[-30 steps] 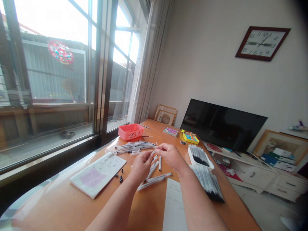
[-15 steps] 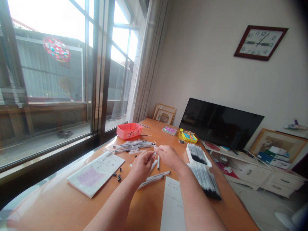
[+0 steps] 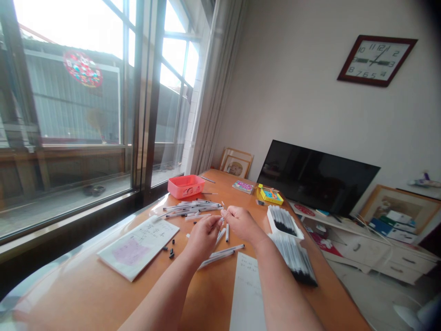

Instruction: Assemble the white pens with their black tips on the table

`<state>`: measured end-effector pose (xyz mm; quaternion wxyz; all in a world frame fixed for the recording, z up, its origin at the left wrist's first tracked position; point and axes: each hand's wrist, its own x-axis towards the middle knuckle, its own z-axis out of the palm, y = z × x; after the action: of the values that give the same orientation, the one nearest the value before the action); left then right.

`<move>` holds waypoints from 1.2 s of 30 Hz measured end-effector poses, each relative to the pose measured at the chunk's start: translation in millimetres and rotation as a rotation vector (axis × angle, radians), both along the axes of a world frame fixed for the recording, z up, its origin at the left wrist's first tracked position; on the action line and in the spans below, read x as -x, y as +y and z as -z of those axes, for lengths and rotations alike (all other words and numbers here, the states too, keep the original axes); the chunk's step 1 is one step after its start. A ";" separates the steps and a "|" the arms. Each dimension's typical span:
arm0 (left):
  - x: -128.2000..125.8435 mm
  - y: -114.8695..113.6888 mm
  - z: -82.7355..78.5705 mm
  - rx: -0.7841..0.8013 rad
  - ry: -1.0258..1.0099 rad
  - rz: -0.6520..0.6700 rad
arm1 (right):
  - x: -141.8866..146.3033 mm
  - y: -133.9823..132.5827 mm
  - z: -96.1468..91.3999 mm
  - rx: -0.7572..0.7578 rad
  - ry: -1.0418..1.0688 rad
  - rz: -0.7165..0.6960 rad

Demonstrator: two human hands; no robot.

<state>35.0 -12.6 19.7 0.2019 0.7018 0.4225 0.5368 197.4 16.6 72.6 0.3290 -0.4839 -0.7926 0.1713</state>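
Both hands have barely moved and stay close together over the orange table (image 3: 86,294). The left hand (image 3: 203,235) and right hand (image 3: 243,224) meet at the fingertips, and both pinch shut on a thin pen piece (image 3: 222,207) held just above the table. Loose pens (image 3: 193,209) lie just behind the hands, near a pink tray (image 3: 186,185). A white box of pens (image 3: 284,224) sits to the right. A notebook (image 3: 139,241) lies to the left.
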 end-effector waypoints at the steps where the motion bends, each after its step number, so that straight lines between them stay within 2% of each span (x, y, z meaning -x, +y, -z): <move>1: -0.4 -0.1 0.0 -0.005 -0.002 0.001 | 0.4 1.5 1.4 -0.013 -0.015 0.016; 5: -0.5 -0.4 0.5 0.020 -0.016 0.003 | -0.5 2.1 0.1 0.052 0.068 -0.028; 9: 0.8 0.5 2.1 0.050 -0.027 -0.028 | -2.8 -4.0 -7.5 0.188 0.232 -0.151; 11: 0.9 0.9 2.5 0.050 -0.020 -0.035 | -3.1 -5.9 -8.7 0.206 0.261 -0.195; 13: 0.4 0.7 2.2 0.042 -0.006 -0.029 | -2.6 -5.2 -6.9 0.165 0.228 -0.163; 18: -2.8 -0.1 2.4 -0.003 0.021 -0.044 | -0.2 2.2 1.6 -0.039 0.008 0.031; 21: -3.8 0.6 3.9 0.006 0.015 -0.041 | -0.2 2.8 0.8 -0.038 0.008 0.023; 25: -2.9 0.0 3.3 0.050 -0.037 -0.027 | -3.4 -1.3 -5.5 0.076 0.140 -0.058; 28: -2.5 -2.2 0.3 0.065 -0.071 -0.026 | -5.4 -3.2 -6.5 0.140 0.154 -0.143; 30: -2.9 -3.9 -1.7 0.058 -0.092 -0.037 | -5.3 -2.7 -4.5 0.115 0.124 -0.137; 34: -4.6 -5.9 -3.8 0.035 -0.086 -0.059 | -2.8 0.4 1.0 -0.027 0.000 -0.018; 36: -5.6 -6.0 -3.8 0.035 -0.077 -0.061 | -1.8 1.1 2.0 -0.052 -0.038 0.016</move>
<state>40.6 -18.6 23.6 0.2138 0.6638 0.4450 0.5618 199.1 17.7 70.6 0.3278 -0.4846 -0.7990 0.1390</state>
